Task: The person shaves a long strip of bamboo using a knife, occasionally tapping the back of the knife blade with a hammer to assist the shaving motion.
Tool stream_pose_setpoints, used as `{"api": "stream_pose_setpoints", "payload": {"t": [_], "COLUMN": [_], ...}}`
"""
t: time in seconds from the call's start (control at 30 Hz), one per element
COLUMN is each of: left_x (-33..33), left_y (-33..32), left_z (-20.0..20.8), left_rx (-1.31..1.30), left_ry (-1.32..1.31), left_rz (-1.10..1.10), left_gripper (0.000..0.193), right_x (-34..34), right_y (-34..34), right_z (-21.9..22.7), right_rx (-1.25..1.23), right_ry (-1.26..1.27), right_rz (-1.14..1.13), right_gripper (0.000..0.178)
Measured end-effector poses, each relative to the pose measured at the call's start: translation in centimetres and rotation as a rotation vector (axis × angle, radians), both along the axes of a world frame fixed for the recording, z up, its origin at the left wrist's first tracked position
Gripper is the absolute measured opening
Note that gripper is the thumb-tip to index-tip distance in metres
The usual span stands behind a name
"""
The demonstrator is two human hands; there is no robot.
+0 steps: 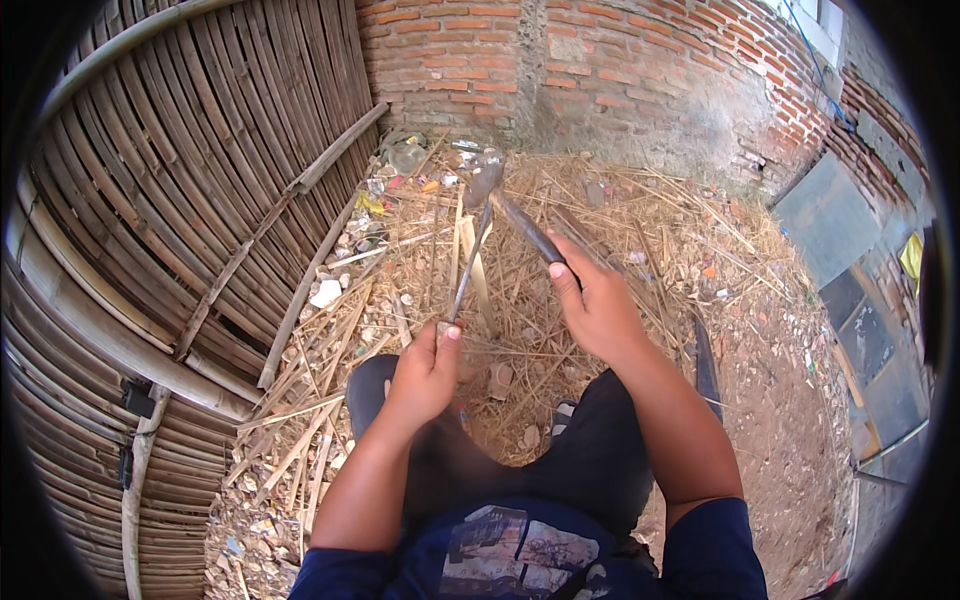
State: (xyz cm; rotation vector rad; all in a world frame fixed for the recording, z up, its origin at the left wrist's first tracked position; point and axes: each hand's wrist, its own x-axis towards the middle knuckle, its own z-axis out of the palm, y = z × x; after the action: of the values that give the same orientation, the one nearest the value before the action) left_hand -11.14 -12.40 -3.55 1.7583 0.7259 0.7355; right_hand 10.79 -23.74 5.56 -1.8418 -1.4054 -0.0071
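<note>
One closed left hand grips a thin blade toward one o'clock; the right hand clasps a hammer, probably head-heavy, best held by its handle.

Looks down and forward, wide and fisheye-curved, from head height. Takes in the lap up close below, the left hand and right hand a little farther out near the middle, and the brick wall farthest off at the top. Bends the bamboo fence along the left rim.
</note>
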Motion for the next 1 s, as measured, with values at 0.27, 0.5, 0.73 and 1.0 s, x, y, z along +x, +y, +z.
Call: {"api": "stream_pose_setpoints", "payload": {"t": [0.27,0.5,0.73,1.0], "left_x": [-0.8,-1.2,-1.8,-1.5], "left_y": [1.4,2.4,2.3,2.7], "left_z": [1.5,2.7,3.0,3.3], "left_rx": [-0.045,-0.086,-0.150,-0.126], "left_ry": [0.044,0.115,0.088,0.176], "left_rz": [-0.028,-0.092,-0.074,-0.100], "left_gripper": [0.042,0.042,0.041,0.042], "right_x": [0.4,0.6,-0.2,0.7], "right_y": [-0.4,-0.1,-1.1,0.9], "right_z": [1.0,-0.5,1.5,-3.0], "right_rx": [0.473,-0.008,0.358,-0.161], "right_ry": [-0.037,-0.106,-0.033,0.015], "right_rz": [0.004,-0.073,-0.048,-0.010], "right_gripper": [0.043,0.043,0.045,0.045]}}
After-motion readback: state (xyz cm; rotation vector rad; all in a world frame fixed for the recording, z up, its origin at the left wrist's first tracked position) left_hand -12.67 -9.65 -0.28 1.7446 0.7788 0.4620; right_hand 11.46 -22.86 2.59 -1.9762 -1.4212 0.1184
